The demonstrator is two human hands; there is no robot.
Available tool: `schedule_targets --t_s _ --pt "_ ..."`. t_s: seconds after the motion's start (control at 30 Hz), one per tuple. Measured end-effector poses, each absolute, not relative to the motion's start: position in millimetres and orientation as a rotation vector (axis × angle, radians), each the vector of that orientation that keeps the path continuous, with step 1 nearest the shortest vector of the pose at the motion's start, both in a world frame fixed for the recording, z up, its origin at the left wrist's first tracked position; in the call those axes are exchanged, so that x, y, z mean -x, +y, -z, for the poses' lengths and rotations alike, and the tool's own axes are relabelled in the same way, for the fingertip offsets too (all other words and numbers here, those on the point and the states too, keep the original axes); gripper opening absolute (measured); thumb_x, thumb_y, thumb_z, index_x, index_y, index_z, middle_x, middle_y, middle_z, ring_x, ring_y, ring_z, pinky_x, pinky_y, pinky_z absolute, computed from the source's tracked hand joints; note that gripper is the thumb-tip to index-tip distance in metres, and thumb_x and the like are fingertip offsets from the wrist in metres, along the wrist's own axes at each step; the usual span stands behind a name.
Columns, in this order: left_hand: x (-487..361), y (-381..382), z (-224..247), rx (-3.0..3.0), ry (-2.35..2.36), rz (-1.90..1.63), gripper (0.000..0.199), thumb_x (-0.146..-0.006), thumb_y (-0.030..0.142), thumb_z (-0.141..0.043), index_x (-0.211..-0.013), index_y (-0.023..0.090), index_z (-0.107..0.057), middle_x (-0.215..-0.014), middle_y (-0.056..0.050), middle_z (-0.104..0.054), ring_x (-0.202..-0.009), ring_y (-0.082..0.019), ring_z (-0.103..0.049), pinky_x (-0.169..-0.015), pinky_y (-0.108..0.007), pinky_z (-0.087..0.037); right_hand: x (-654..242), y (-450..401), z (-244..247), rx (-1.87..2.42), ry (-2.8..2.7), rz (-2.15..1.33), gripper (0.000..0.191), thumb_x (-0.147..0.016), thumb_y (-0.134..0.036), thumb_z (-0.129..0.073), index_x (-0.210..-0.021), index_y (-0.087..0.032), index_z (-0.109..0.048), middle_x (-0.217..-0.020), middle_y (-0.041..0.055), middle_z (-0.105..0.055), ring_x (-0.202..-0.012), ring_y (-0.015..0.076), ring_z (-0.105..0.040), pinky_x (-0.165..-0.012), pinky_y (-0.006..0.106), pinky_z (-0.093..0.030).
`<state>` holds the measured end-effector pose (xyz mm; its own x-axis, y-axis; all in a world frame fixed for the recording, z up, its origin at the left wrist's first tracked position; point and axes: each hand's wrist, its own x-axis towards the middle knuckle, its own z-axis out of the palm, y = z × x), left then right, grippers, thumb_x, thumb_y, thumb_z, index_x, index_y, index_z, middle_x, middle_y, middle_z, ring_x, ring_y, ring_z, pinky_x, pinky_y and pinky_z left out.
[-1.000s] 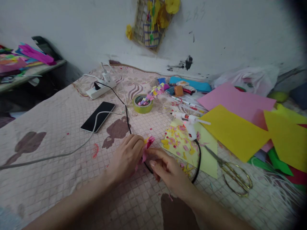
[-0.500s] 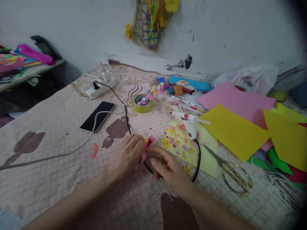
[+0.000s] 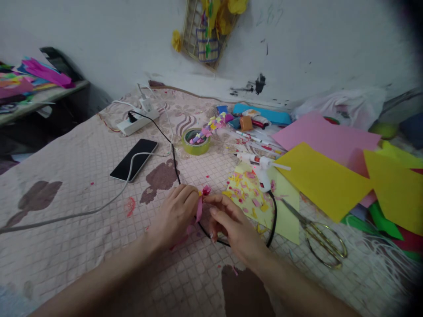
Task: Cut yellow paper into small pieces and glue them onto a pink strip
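Observation:
My left hand (image 3: 176, 213) is closed around a small pink paper piece (image 3: 199, 208) with a darker pink tip and a bit of yellow at its top. My right hand (image 3: 231, 224) is just to the right, its index fingertip touching the paper's upper end and its other fingers curled apart. Whether the right fingertips pinch anything is too small to tell. A black cord (image 3: 218, 241) runs beneath both hands. Right of them, small pink and yellow cut-outs lie on a pale yellow sheet (image 3: 286, 220), with a white glue gun (image 3: 261, 172) resting on it.
Gold-handled scissors (image 3: 322, 242) and white string (image 3: 380, 251) lie at the right, below yellow and pink sheets (image 3: 324, 178). A phone (image 3: 134, 160), a power strip (image 3: 137, 123) and a tape roll (image 3: 195, 147) are farther back. A grey cable (image 3: 89, 213) crosses the left.
My right hand's fingers have spread a little and its index finger has shifted at the paper's top. The pink strip now hangs more visibly between the hands.

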<state>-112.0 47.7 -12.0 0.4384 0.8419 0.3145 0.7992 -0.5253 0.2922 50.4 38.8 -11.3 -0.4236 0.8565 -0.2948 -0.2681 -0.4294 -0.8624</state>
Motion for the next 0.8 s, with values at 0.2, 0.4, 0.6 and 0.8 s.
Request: schedule_targets --t_s 0.2,0.4,0.6,0.8 --pt "111 48 12 -2.608 1.46 -0.608 0.014 -0.087 0.012 -0.041 -0.078 0.014 -0.052 -0.084 -0.006 -0.055 -0.079 -0.017 -0.048 -0.07 -0.032 -0.044 -50 39 11 0.959 -0.923 -1.945 0.017 -0.08 -0.029 -0.052 -0.094 -0.02 -0.05 -0.055 -0.0077 -0.048 -0.04 0.006 -0.044 -0.041 0.019 -0.038" --pt "111 49 12 -2.643 1.424 -0.608 0.017 -0.088 0.012 -0.039 -0.078 0.014 -0.053 -0.084 -0.006 -0.056 -0.079 -0.017 -0.048 -0.07 -0.032 -0.045 -50 40 14 0.969 -0.929 -1.946 0.017 -0.081 -0.029 -0.05 -0.095 -0.02 -0.051 -0.05 -0.0079 -0.048 -0.039 0.0066 -0.044 -0.04 0.019 -0.037" --pt "112 46 10 -2.627 1.476 -0.731 0.012 -0.087 0.015 -0.044 -0.083 0.015 -0.054 -0.086 -0.007 -0.058 -0.08 -0.018 -0.051 -0.071 -0.034 -0.045 -64 36 14 1.077 -1.046 -1.77 0.014 -0.086 -0.029 -0.047 -0.097 -0.022 -0.053 -0.051 -0.0073 -0.046 -0.041 0.0081 -0.044 -0.042 0.021 -0.037" --pt "117 42 -4 -2.526 1.598 -0.767 0.008 -0.085 0.02 -0.05 -0.091 0.016 -0.053 -0.091 -0.006 -0.059 -0.084 -0.019 -0.053 -0.074 -0.034 -0.045 -104 36 9 1.225 -1.214 -1.523 0.016 -0.088 -0.031 -0.045 -0.097 -0.022 -0.055 -0.061 -0.0041 -0.051 -0.048 0.0088 -0.045 -0.046 0.022 -0.037"
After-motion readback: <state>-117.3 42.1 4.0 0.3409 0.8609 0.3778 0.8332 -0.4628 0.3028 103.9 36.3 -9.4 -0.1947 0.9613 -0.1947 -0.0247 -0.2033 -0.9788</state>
